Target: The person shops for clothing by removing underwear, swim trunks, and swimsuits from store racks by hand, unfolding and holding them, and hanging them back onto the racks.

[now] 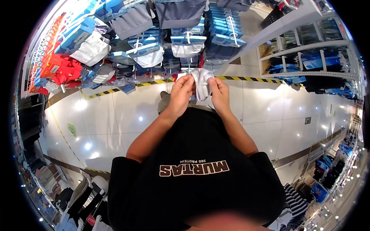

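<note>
In front of my body, a small white and pale-grey cloth garment (202,85) is stretched between my two hands. My left hand (181,93) pinches its left side between thumb and fingers. On its right edge, my right hand (220,96) grips the fabric, with the thumb on top. The garment is bunched and folded, so its exact kind cannot be made out. Just beyond my hands hang blue card packs (189,40) on white hooks, with a white garment (187,50) showing below one pack.
A rack of hanging packs with grey garments (180,14) and red garments (67,73) spans the front. To the right stands a white shelf frame (296,75). Black-and-yellow tape (127,86) runs along the tiled floor (127,111). Clothing displays (79,204) stand behind me.
</note>
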### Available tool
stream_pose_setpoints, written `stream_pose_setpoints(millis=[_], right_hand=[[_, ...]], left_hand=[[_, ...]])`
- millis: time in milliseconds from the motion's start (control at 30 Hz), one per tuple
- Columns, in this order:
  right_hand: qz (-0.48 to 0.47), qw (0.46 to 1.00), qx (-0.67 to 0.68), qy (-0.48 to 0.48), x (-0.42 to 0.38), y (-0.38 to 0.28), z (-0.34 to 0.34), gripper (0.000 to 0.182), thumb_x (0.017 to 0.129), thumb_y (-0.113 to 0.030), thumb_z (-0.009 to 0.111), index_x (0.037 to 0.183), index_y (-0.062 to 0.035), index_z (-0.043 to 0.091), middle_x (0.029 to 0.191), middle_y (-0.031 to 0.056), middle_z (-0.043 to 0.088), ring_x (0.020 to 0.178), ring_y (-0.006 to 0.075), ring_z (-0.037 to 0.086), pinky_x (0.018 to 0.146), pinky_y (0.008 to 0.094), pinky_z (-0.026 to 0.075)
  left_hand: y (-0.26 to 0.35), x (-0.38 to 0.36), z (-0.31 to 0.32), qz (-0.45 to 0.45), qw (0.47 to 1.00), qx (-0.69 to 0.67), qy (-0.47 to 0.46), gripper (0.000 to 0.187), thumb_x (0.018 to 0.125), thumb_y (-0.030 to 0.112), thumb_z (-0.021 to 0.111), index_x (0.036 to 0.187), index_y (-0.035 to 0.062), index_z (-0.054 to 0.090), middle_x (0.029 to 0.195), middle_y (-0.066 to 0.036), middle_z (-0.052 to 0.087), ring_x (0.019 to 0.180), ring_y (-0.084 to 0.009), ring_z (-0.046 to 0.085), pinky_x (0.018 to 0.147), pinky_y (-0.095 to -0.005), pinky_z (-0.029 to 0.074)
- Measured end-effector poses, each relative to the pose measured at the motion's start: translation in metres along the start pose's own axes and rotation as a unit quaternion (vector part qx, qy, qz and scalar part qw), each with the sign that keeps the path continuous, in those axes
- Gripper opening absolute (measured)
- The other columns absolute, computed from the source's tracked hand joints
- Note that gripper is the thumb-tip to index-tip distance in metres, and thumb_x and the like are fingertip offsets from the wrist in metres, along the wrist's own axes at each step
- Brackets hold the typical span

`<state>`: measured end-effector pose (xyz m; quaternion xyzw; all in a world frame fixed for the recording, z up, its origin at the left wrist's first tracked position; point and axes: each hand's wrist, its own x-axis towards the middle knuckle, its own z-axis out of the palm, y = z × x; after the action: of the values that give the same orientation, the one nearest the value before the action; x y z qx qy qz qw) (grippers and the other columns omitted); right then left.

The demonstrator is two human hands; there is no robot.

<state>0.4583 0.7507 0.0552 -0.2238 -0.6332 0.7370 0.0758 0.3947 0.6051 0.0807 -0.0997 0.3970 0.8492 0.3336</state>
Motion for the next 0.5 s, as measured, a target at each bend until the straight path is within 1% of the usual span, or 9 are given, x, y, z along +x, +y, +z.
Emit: stream_pose_setpoints(millis=[100, 133, 200, 233, 300, 367, 433, 467, 500], right_hand=[[0.019, 0.999, 0.018, -0.022, -0.006, -0.012, 0.01, 0.024, 0.093, -0.021, 0.063, 0.104, 0.0009, 0.063, 0.085, 0.0015, 0.065, 0.073, 0.0071, 0.056, 0.065, 0.0238, 0.046], [-0.016, 0.999, -0.013, -0.026, -0.009, -0.015, 0.013, 0.026, 0.092, -0.021, 0.065, 0.104, 0.001, 0.063, 0.085, 0.002, 0.065, 0.073, 0.0077, 0.056, 0.065, 0.0243, 0.046], [-0.085, 0.993, -0.075, -0.035, -0.012, -0.019, 0.017, 0.03, 0.088, -0.022, 0.069, 0.106, 0.0011, 0.063, 0.085, 0.0029, 0.065, 0.074, 0.0089, 0.057, 0.066, 0.0251, 0.046], [-0.092, 0.992, -0.081, -0.036, -0.011, -0.016, 0.017, 0.03, 0.087, -0.021, 0.07, 0.106, 0.0014, 0.063, 0.085, 0.0032, 0.066, 0.073, 0.0092, 0.057, 0.066, 0.0257, 0.047], [-0.104, 0.99, -0.092, -0.036, -0.007, -0.005, 0.012, 0.033, 0.084, -0.019, 0.072, 0.107, 0.002, 0.063, 0.084, 0.0039, 0.066, 0.072, 0.01, 0.057, 0.065, 0.027, 0.047], [-0.079, 0.994, -0.075, -0.019, -0.003, 0.006, 0.006, 0.032, 0.085, -0.015, 0.07, 0.11, 0.0027, 0.062, 0.085, 0.004, 0.066, 0.07, 0.0092, 0.057, 0.064, 0.0261, 0.047], [-0.059, 0.996, -0.065, -0.003, -0.005, -0.001, 0.006, 0.032, 0.085, -0.012, 0.068, 0.112, 0.0032, 0.062, 0.085, 0.0039, 0.066, 0.069, 0.0081, 0.056, 0.062, 0.0249, 0.046], [-0.054, 0.996, -0.064, 0.005, -0.006, -0.006, 0.004, 0.031, 0.086, -0.011, 0.067, 0.113, 0.0034, 0.062, 0.084, 0.0038, 0.066, 0.068, 0.0074, 0.056, 0.061, 0.0242, 0.046], [-0.048, 0.997, -0.063, 0.014, -0.007, -0.012, 0.005, 0.031, 0.086, -0.01, 0.066, 0.114, 0.0035, 0.061, 0.084, 0.0037, 0.066, 0.068, 0.0067, 0.056, 0.06, 0.0235, 0.045]], left_hand=[[-0.005, 0.004, -0.012, 0.019, 0.994, 0.094, -0.048, 0.021, 0.097, 0.014, 0.058, 0.113, -0.0009, 0.057, 0.098, -0.007, 0.065, 0.084, -0.0123, 0.062, 0.077, -0.0276, 0.052], [-0.009, 0.004, -0.012, 0.033, 0.991, 0.127, -0.027, 0.02, 0.096, 0.01, 0.06, 0.112, -0.0022, 0.058, 0.098, -0.006, 0.065, 0.085, -0.0115, 0.062, 0.077, -0.027, 0.052], [-0.017, 0.006, -0.016, 0.071, 0.983, 0.171, -0.016, 0.02, 0.094, 0.007, 0.061, 0.111, -0.0023, 0.058, 0.099, -0.006, 0.065, 0.085, -0.0107, 0.061, 0.078, -0.0261, 0.051], [-0.019, 0.008, -0.018, 0.089, 0.977, 0.193, -0.011, 0.02, 0.093, 0.006, 0.062, 0.111, -0.0023, 0.058, 0.099, -0.007, 0.065, 0.085, -0.0103, 0.061, 0.078, -0.0257, 0.05], [-0.019, 0.008, -0.02, 0.117, 0.973, 0.201, -0.015, 0.017, 0.092, 0.002, 0.062, 0.108, -0.0014, 0.058, 0.098, -0.006, 0.064, 0.085, -0.0087, 0.06, 0.078, -0.0242, 0.049], [-0.018, 0.008, -0.023, 0.138, 0.969, 0.206, -0.016, 0.014, 0.091, 0.0, 0.061, 0.105, -0.0001, 0.057, 0.096, -0.004, 0.062, 0.085, -0.0072, 0.058, 0.077, -0.0228, 0.047], [-0.015, 0.007, -0.028, 0.157, 0.966, 0.206, -0.011, 0.011, 0.091, -0.001, 0.059, 0.101, 0.0014, 0.055, 0.093, -0.002, 0.06, 0.083, -0.0056, 0.055, 0.075, -0.0216, 0.045], [-0.012, 0.005, -0.031, 0.144, 0.969, 0.2, -0.005, 0.01, 0.092, -0.002, 0.054, 0.1, 0.0028, 0.052, 0.09, 0.0, 0.056, 0.081, -0.0047, 0.051, 0.071, -0.0208, 0.042], [-0.012, 0.005, -0.033, 0.141, 0.976, 0.163, -0.006, 0.01, 0.092, -0.002, 0.054, 0.101, 0.003, 0.052, 0.09, 0.0, 0.055, 0.08, -0.0047, 0.05, 0.07, -0.0207, 0.042]])
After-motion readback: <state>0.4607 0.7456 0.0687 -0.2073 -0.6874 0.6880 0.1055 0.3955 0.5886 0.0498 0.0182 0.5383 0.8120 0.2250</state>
